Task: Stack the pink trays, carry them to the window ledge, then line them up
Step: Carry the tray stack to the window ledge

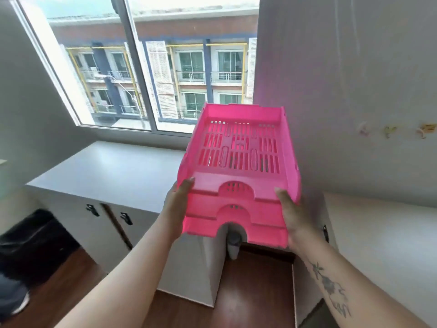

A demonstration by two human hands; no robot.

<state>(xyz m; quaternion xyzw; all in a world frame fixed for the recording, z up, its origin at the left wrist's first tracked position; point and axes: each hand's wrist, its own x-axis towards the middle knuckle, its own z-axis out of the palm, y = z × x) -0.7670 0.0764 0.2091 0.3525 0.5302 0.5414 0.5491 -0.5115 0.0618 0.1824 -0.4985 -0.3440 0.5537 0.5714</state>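
Fingers of the left hand [177,207] curl around the left front corner of the stacked pink trays [238,166], arm reaching up from below. Between both hands, three nested slotted trays tilt upward, held in the air. Opposite, the right hand [295,216] grips the right corner, forearm tattooed.

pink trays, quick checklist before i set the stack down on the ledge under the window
1. Trays nested: ok, the pink trays show three stepped front edges.
2. Left hand grip: ok, it holds the stack's left front corner, fingers over the rim.
3. Right hand grip: ok, on the right front corner.
4. Stack level: not ok, tilted, far end higher.
5. Ledge free: ok, its visible top is bare.
6. Stack over ledge: cannot tell.
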